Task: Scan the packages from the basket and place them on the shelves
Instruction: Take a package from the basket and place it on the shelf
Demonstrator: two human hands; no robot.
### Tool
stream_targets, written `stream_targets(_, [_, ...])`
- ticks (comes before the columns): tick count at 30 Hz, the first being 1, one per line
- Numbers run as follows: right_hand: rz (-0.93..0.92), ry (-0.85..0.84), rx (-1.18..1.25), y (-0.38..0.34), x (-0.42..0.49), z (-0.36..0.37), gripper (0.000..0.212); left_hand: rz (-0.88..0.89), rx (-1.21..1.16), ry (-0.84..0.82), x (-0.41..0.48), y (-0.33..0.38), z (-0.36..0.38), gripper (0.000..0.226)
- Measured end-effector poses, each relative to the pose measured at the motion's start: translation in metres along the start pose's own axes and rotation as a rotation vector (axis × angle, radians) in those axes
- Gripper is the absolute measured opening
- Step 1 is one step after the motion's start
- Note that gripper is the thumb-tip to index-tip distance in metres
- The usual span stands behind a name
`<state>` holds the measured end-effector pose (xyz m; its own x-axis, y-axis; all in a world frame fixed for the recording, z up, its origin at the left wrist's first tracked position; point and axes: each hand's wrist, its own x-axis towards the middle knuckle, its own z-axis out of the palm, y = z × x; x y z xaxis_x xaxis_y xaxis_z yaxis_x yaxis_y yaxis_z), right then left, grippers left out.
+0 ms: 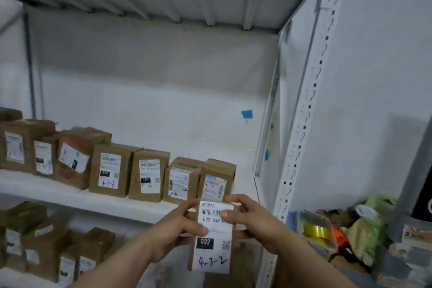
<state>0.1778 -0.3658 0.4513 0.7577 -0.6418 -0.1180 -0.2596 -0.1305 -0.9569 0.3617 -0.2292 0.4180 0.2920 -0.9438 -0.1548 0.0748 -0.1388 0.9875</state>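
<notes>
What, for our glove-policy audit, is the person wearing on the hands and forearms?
Nothing visible. The left hand and right hand are bare: no gloves, and no rings that can be made out. The forearms are bare too, with no sleeves, watch or wristband showing up to the frame edge.

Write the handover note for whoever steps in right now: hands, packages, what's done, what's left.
Left hand grips the package by its left edge; right hand pinches its top right, thumb on the barcode label.
The package is held upright before the middle shelf, its label marked 4-3-2.
Done: a row of boxes stands on the middle shelf; lower boxes sit beneath.
Left: shelve this package, probably at the row's right end. Scan status cannot be told; no basket clearly in view.
</notes>
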Motion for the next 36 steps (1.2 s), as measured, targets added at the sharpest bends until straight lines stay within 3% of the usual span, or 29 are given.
stream_targets(2, [-0.068,0.043,0.003,-0.027,0.002,0.004,0.063,0.081,-0.006,-0.015,-0.002,0.026,-0.013,0.083])
stream_targets(6, [-0.165,0.055,-0.010,-0.074,0.000,0.005,0.051,0.187,-0.020,-0.086,-0.002,0.074,-0.036,0.087])
stream_targets(9, [-0.208,0.073,-0.071,-0.105,-0.007,0.001,0.066,0.286,0.206,-0.075,0.000,0.104,-0.048,0.125])
stream_targets(12, [-0.231,0.088,-0.205,-0.127,-0.012,-0.001,0.066,0.273,0.302,-0.130,-0.012,0.143,-0.050,0.103])
stream_targets(14, [-0.197,0.108,-0.262,-0.139,-0.015,-0.001,0.064,0.245,0.453,-0.191,-0.019,0.155,-0.048,0.117])
stream_targets(16, [-0.177,0.100,-0.272,-0.144,-0.015,-0.004,0.063,0.217,0.474,-0.268,-0.018,0.163,-0.047,0.105])
stream_targets(19, [-0.068,0.072,-0.250,-0.143,-0.012,-0.008,0.073,0.212,0.400,-0.118,-0.011,0.152,-0.029,0.078])
stream_targets(25, [-0.019,0.148,-0.309,-0.112,0.011,-0.012,0.079,0.162,0.322,0.022,0.018,0.120,-0.019,0.082])
stream_targets(31, [0.015,0.140,-0.373,-0.093,0.042,-0.044,0.081,0.169,0.367,0.058,0.042,0.116,-0.002,0.063])
stream_targets(36, [0.079,0.176,-0.471,-0.071,0.077,-0.071,0.086,0.115,0.361,-0.008,0.077,0.110,0.009,0.053])
